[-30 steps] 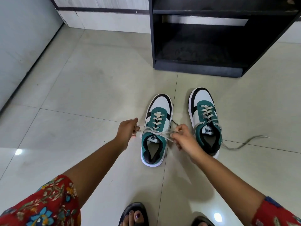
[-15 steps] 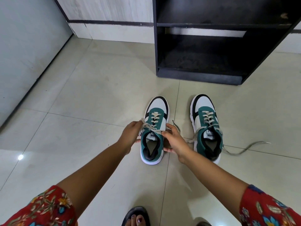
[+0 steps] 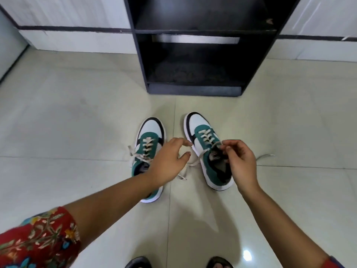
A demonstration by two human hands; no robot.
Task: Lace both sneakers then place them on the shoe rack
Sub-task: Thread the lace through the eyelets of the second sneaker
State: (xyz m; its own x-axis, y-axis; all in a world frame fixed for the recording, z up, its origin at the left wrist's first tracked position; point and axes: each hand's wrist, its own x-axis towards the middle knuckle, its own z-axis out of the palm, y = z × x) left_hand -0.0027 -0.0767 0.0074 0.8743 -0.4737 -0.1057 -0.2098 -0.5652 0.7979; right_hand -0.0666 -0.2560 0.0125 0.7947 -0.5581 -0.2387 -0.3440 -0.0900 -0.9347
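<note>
Progress: both sneakers are seen on the tiled floor [image 3: 58,117], side by side, toes toward the shoe rack [image 3: 202,89], which stands just beyond them with nothing visible on its lower shelf. Neither shoe has been placed. The left sneaker [image 3: 147,149] is threaded through its eyelets, with loose lace ends trailing off its left side; no bow can be made out, though the near half is hidden behind the forearm. The right sneaker [image 3: 206,149] is threaded too, one lace end lying across the floor to the left, another trailing out to the right. Tying of the right shoe is judged to be just starting; racking remains.

Hands: the right hand [image 3: 239,161] is held over the right sneaker's tongue, thumb and forefinger pinched on its lace near the top eyelets. The left hand [image 3: 170,161] is stretched out between the two shoes, fingers spread and curled, gripping nothing.
</note>
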